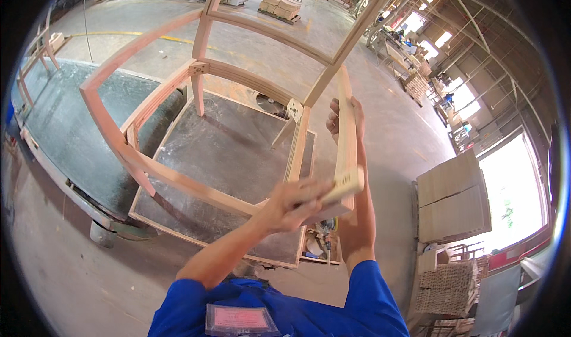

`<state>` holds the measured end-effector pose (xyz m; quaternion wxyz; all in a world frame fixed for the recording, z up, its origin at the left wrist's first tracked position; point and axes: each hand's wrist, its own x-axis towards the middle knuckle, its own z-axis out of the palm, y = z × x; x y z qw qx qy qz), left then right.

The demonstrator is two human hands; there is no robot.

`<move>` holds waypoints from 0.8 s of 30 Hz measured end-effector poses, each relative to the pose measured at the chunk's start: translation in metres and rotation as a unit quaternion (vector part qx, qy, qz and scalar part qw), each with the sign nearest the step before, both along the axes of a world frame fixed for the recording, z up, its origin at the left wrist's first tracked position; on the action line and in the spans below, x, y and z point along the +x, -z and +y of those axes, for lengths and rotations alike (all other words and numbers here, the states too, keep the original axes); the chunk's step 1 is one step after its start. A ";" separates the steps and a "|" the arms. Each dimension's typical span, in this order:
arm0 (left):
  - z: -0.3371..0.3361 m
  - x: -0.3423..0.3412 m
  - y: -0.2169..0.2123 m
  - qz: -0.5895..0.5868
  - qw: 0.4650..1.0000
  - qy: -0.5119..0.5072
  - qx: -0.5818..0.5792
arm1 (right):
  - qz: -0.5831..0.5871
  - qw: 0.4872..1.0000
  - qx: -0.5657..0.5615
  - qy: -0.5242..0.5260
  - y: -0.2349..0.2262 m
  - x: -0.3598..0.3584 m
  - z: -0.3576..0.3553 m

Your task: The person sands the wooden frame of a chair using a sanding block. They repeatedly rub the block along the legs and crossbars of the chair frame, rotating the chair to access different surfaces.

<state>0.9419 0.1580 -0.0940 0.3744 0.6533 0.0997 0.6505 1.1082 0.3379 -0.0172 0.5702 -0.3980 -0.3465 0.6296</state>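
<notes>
On dark boarding (238,152) stands a curved wooden frame (250,79).

Background chair frame (38,63) at far-left corner of grey-green platform (65,123). Tray (322,260) with small tools (327,242) by tabletop's (238,152) near-right corner. Dark round object (270,105) by its far edge, kind unclear. Concrete floor (386,129): wood stack (279,7) far side; board stack (455,200) and slatted pile (446,286) right side, near bright doorway (513,188).
</notes>
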 end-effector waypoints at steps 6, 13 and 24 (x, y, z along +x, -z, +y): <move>0.040 -0.001 -0.021 -0.015 0.992 -0.015 -0.127 | -0.057 0.997 0.053 -0.019 -0.007 -0.030 -0.008; 0.019 0.003 -0.028 0.056 0.994 -0.028 -0.091 | -0.064 0.997 0.045 -0.013 0.002 0.001 -0.015; 0.023 0.010 -0.016 -0.031 0.998 -0.002 -0.054 | -0.047 0.995 0.066 -0.058 0.002 0.005 -0.004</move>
